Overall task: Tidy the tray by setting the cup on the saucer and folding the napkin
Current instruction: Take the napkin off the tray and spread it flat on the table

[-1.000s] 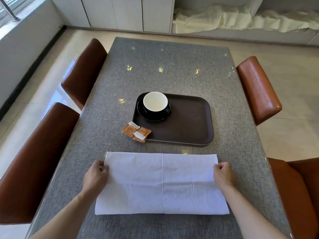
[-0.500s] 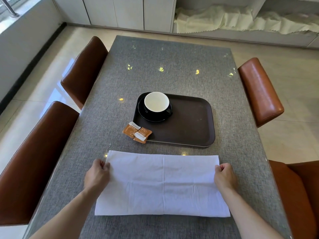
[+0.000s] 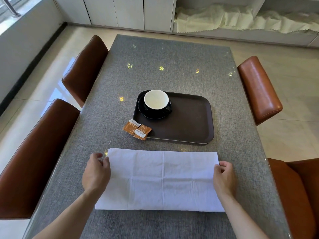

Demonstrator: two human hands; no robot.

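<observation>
Your left hand (image 3: 96,173) sits at the napkin's (image 3: 160,180) left far corner, fingers (image 3: 103,162) curled and pinching that edge; your right hand (image 3: 224,178) mirrors it at the right far corner, fingers pinching the cloth. Both forearms reach in from the napkin's near side. Napkin: white woven cloth, folded to a wide rectangle, creased, flat on the grey textured worktop (image 3: 172,69). Beyond the napkin, a dark brown rounded tray (image 3: 189,125) carries the black cup (image 3: 156,100) with white inside, set on its black saucer (image 3: 151,114). Two orange sachets (image 3: 137,129) lie at the tray's near left corner.
</observation>
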